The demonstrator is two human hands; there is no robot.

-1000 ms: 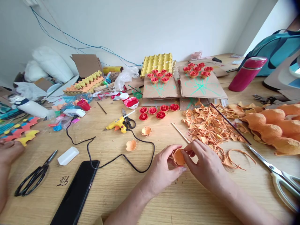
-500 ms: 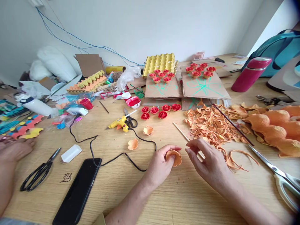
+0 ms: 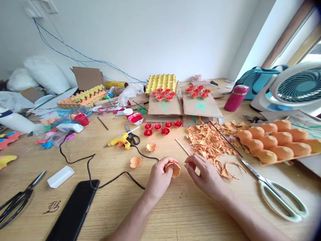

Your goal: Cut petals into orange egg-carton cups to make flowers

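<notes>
My left hand [image 3: 160, 179] grips an orange egg-carton flower [image 3: 173, 170], its cupped petals facing right and the thumb pressed inside. Just to the right, my right hand [image 3: 200, 170] is closed in a pinch, apart from the flower; whatever its fingertips hold is too small to make out. Beyond the hands lie two more orange petal cups, one rounded [image 3: 151, 147] and one with open petals [image 3: 135, 162]. A thin wooden stick [image 3: 182, 147] lies partly behind my right hand. A yellow glue gun [image 3: 121, 140] rests on its side near black-handled scissors [image 3: 134, 138].
Orange scraps [image 3: 204, 140] are heaped at right, beside an orange egg tray [image 3: 273, 140] and white-handled scissors [image 3: 281, 201]. Red flowers [image 3: 163, 127] sit behind, some on cardboard [image 3: 203, 107]. A black phone [image 3: 75, 211] and the glue gun's cord [image 3: 110, 180] occupy the left.
The view has swung right, bringing a fan into sight and losing another person's hand at left. My right fingers have drawn together; my left hand still holds the flower.
</notes>
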